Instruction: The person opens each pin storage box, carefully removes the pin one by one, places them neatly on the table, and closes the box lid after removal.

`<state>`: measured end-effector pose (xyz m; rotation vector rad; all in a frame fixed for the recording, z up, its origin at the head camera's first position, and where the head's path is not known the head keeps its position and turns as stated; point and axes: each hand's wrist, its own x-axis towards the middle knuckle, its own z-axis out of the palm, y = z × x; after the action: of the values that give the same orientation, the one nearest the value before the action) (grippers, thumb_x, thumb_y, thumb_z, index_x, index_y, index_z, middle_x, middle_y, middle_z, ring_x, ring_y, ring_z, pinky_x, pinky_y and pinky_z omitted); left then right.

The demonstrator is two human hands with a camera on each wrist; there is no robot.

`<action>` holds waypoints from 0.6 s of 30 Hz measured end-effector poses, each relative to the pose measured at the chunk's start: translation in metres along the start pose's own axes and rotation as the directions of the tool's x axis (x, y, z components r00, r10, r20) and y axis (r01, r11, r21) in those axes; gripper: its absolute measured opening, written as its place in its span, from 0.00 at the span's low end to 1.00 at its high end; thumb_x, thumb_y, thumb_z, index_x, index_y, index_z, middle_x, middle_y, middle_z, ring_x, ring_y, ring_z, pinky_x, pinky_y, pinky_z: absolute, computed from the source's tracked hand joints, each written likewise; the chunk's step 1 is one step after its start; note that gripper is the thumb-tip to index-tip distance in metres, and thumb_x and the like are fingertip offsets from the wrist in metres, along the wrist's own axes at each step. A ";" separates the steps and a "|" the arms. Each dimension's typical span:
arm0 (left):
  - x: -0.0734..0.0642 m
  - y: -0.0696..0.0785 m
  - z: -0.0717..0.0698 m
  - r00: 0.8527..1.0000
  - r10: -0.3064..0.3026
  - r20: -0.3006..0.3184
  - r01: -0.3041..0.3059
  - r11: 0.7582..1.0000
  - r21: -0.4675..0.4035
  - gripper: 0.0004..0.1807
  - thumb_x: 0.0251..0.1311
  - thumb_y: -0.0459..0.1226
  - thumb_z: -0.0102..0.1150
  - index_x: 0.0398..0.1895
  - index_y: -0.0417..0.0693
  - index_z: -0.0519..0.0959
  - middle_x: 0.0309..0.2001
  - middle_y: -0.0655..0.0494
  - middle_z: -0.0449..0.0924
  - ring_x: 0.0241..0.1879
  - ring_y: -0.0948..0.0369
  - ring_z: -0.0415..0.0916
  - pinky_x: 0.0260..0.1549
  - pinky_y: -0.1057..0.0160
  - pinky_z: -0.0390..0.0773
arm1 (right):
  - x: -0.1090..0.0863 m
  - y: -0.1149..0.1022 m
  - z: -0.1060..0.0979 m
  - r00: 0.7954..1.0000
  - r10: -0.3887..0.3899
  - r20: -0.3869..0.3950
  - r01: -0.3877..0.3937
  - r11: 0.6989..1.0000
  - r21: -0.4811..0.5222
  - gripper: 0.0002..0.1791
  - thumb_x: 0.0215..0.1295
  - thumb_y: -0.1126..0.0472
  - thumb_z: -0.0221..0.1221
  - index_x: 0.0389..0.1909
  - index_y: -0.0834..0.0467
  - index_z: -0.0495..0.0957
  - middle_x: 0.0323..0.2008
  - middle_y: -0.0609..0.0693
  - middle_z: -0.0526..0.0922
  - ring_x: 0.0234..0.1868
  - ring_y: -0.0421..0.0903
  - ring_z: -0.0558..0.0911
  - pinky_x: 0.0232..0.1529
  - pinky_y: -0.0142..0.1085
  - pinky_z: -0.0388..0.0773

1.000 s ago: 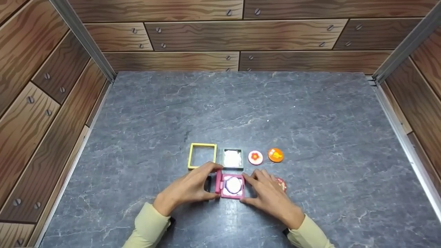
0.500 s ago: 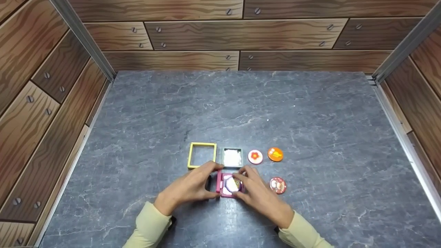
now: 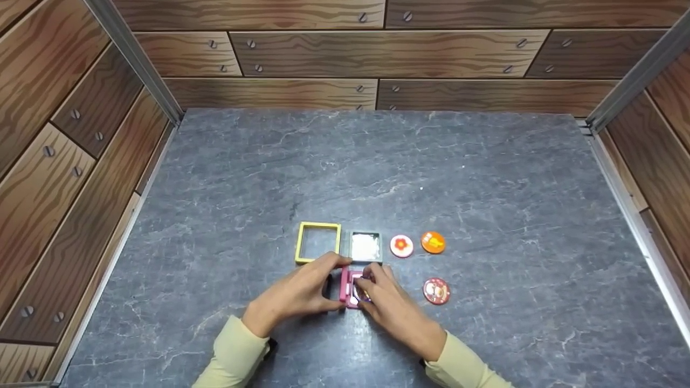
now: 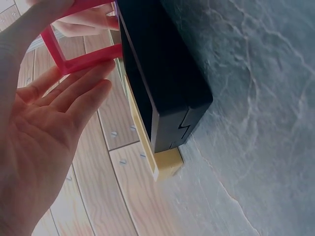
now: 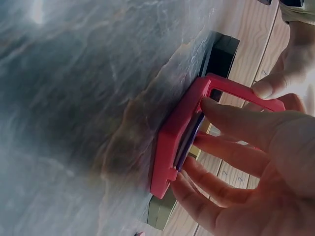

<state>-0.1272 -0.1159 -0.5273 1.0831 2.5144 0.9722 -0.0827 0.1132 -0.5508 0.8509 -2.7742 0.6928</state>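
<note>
A pink hinged frame case (image 3: 344,285) lies spread apart near the front, one half flat and the other upright. My left hand (image 3: 294,288) holds the upright half between thumb and fingers; the left wrist view shows that pink window frame (image 4: 88,61) in its grip. Inside the flat half sits a round badge with a purple rim (image 5: 187,142). My right hand (image 3: 396,307) reaches over it, thumb and fingertips on opposite sides of the badge, covering most of it in the head view. A black frame case (image 4: 172,73) stands just behind the left hand's palm.
Behind the hands lie a yellow frame (image 3: 318,262) and a grey-green frame (image 3: 381,248). To the right are a white flower badge (image 3: 401,246), an orange badge (image 3: 433,242) and a red badge (image 3: 436,291). Wood-patterned walls (image 3: 345,54) bound the grey marbled table (image 3: 269,161).
My right hand has moved left from the pink case's right edge onto the round badge inside, uncovering the red badge. My left hand keeps holding the upright half in place.
</note>
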 end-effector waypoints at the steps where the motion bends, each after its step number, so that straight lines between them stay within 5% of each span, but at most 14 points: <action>1: 0.000 0.000 0.000 1.000 -0.001 0.001 0.001 1.000 -0.001 0.41 0.55 0.40 0.80 0.70 0.42 0.69 0.66 0.46 0.80 0.68 0.54 0.78 0.73 0.57 0.78 | 0.001 0.000 -0.001 1.000 0.001 0.007 -0.001 1.000 0.000 0.16 0.58 0.66 0.74 0.49 0.62 0.86 0.48 0.53 0.77 0.48 0.49 0.75 0.52 0.42 0.85; 12: -0.001 -0.002 0.001 0.999 0.046 -0.016 -0.046 0.999 -0.002 0.41 0.55 0.40 0.80 0.69 0.39 0.70 0.65 0.44 0.80 0.66 0.54 0.79 0.72 0.58 0.79 | 0.003 0.001 -0.001 0.999 0.025 0.023 -0.026 0.998 0.060 0.14 0.54 0.68 0.74 0.42 0.62 0.83 0.44 0.53 0.75 0.45 0.47 0.73 0.46 0.40 0.82; 18: 0.001 -0.002 0.001 0.998 0.057 -0.020 -0.057 0.998 -0.003 0.40 0.55 0.39 0.80 0.69 0.38 0.70 0.64 0.44 0.80 0.66 0.54 0.79 0.72 0.58 0.79 | 0.001 0.003 -0.008 0.998 0.056 0.010 -0.056 0.995 0.083 0.20 0.53 0.67 0.74 0.49 0.65 0.85 0.47 0.54 0.78 0.47 0.48 0.74 0.48 0.40 0.82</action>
<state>-0.1280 -0.1159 -0.5292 1.1550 2.5099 1.0071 -0.0849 0.1185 -0.5451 0.7949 -2.8028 0.8212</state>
